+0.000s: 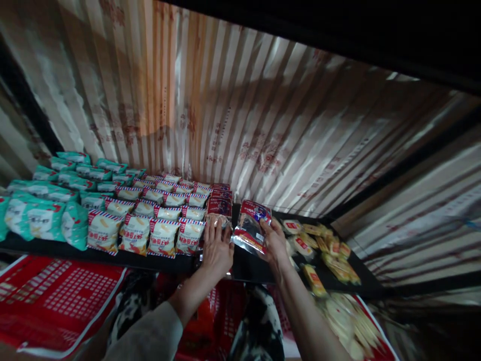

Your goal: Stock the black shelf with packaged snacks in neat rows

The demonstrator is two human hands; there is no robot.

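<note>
My right hand (276,243) pinches the right edge of a shiny snack pouch (249,228) with a red top, a dark middle and a silver bottom edge. That pouch is tilted over the black shelf (248,263). Fingers stretched out, my left hand (218,250) lies on the front of a row of dark red pouches (219,205), covering the lower part of the front one. To its left stand rows of cream snack bags (163,235) with red and blue striped tops.
Several teal bags (45,220) fill the shelf's left end. Small yellow packets (340,265) lie loosely at the right. Below are a red basket (71,301) and a pile of pale packs (349,321). Striped plastic sheeting (225,110) hangs behind; a dark board (376,35) is overhead.
</note>
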